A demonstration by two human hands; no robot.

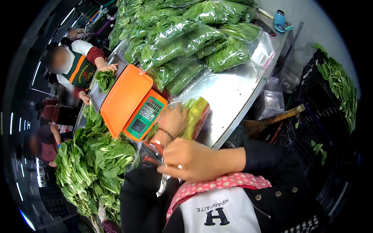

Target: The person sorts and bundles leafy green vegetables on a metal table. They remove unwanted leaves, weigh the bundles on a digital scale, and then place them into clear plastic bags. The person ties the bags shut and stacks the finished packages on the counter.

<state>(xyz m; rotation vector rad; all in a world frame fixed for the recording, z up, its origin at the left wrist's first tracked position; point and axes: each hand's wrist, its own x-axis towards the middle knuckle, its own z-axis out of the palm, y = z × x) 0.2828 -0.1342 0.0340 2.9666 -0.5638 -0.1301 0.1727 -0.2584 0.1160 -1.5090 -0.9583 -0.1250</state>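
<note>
My left hand [174, 118] reaches over the metal table beside the orange scale [125, 99], with clear plastic film around it. Its fingers close on a bunch of greens, whose pale stalks [190, 103] show past the fingertips. A shiny yellow and red item [197, 118], its kind unclear, lies against that hand's right side. My right hand [185, 158] crosses in front of my left wrist, blurred, with its fingers bent at a clear plastic bag [163, 179]. What lies inside that grip is hidden. The scale's tilted orange pan holds nothing.
Bagged leafy greens [180, 38] are piled at the back of the metal table [224, 90]. Loose greens [96, 163] heap at the left, with a gloved hand [102, 212] below. Across the table a co-worker's hand [107, 67] is by greens on a metal tray [96, 97]. A blue bottle [279, 19] stands top right.
</note>
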